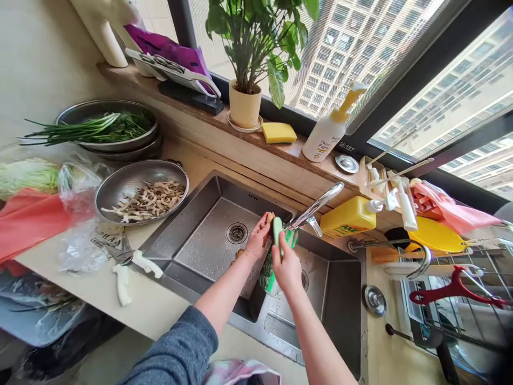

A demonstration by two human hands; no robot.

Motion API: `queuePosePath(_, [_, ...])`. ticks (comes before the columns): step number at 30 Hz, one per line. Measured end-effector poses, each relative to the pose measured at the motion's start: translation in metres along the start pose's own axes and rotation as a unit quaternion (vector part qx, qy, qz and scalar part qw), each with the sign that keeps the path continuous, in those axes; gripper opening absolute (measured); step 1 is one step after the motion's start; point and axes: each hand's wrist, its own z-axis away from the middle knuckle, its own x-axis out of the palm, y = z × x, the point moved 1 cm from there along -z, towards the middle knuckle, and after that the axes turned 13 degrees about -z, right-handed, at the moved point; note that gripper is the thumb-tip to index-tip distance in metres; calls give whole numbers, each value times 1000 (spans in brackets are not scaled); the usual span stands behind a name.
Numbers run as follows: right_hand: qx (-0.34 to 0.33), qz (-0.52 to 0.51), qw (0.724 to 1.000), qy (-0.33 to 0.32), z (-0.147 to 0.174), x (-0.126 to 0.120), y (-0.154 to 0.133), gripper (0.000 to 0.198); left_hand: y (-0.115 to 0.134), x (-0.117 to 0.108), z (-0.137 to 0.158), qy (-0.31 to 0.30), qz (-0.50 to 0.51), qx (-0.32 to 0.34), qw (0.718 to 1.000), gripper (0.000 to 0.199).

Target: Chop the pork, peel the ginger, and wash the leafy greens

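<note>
Over the divider of the double sink (192, 246), both hands are held close together. My left hand (258, 239) is closed round a small, knobbly brown piece that looks like ginger (271, 216). My right hand (287, 266) grips a tool with a light green handle (277, 229); its working end is hidden, so its kind is unclear. Just beyond the hands is the chrome faucet (316, 206). A green-and-white striped cloth (267, 280) hangs over the divider beneath them. Some brown bits lie in the left basin by my left forearm.
Left of the sink stand a colander (116, 187) of sliced mushrooms, white-handled scissors (128, 259) and a bowl of greens (72, 139). A yellow detergent bottle (347, 218) is behind the faucet. A dish rack (460, 321) stands right. The sill holds a potted plant (245, 107) and yellow sponge (279, 132).
</note>
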Motion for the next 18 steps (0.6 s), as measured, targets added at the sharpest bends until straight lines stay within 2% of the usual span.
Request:
queuePosePath(2, [9,2,1000,1,-2,-2,3,51,-1,0,3,-13,-11,1,1000,46])
queuePosePath(5, [52,-7,998,25,-15,-11,11,50,0,8,9,-72,-30,-18,997,50])
queuePosePath(7, [46,-43,997,47,-19,-16,19,51,6,14,9,-94,-29,-18,995,51])
queuePosePath(10, [17,-106,991,83,-8,-15,27,54,17,18,2,-81,-8,-11,997,50])
queuePosePath(12, [8,-113,991,67,3,-11,30,55,19,16,-3,-76,9,-34,997,48])
queuePosePath(15, [6,-69,998,8,10,-7,26,52,10,12,-5,-71,37,-82,993,45])
queuePosePath(18, [25,-24,999,28,7,-7,20,51,-1,13,-4,-56,49,-99,992,39])
